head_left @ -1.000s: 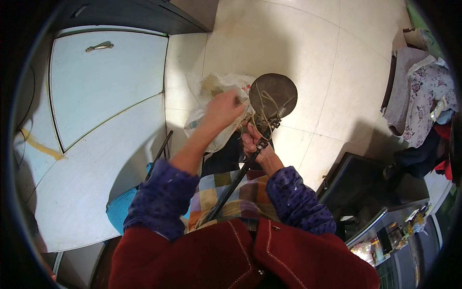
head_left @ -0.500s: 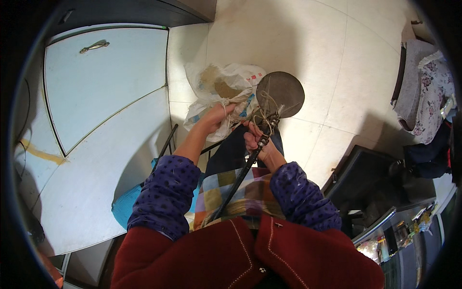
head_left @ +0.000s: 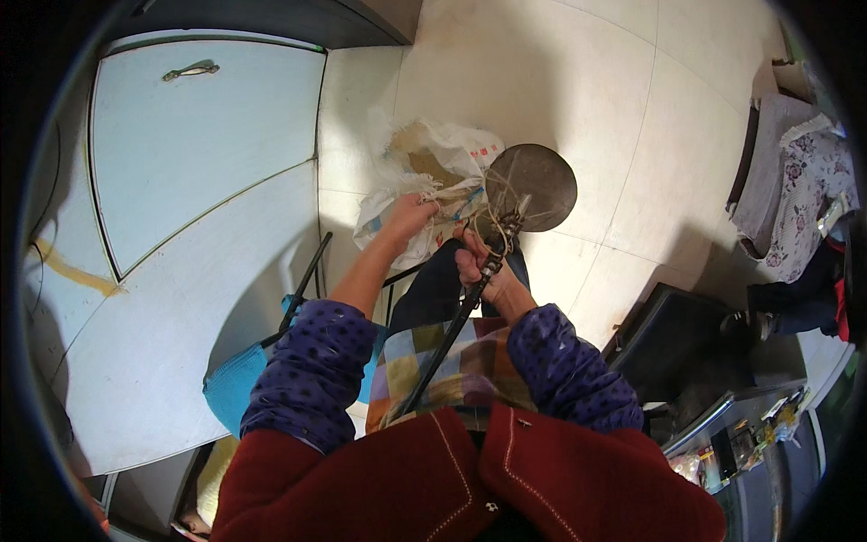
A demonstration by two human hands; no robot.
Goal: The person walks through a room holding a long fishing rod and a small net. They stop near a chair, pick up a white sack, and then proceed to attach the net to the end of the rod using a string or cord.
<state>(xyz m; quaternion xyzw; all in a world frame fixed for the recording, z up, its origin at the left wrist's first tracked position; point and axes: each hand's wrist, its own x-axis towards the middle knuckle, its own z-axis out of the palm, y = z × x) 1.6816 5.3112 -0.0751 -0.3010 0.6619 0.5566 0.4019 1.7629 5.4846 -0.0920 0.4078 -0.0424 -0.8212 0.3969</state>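
Observation:
A steelyard scale with a long dark rod [head_left: 440, 354] slants up from my lap, with metal fittings and tangled pale cords at its far end. The cords reach over a round dark pan [head_left: 546, 181] just beyond. My right hand [head_left: 486, 271] is closed around the rod below the fittings, fingers curled near the cords. To its left, my left hand [head_left: 408, 219] is pinched on the gathered edge of a white plastic bag [head_left: 479, 144]. Loose tan material [head_left: 423, 163], too blurred to name, shows in the bag's mouth.
A pale cabinet [head_left: 208, 135] with a metal handle fills the left. Beneath my left arm is a blue seat [head_left: 237, 384] with a black frame. On the right are a dark box-like piece [head_left: 677, 339] and a chair with flowered cloth [head_left: 795, 217]. Pale floor tiles [head_left: 614, 108] spread ahead.
The whole view has shifted slightly. The pan sits a little lower and farther right, with the cords lying differently over it. Both hands keep nearly the same places.

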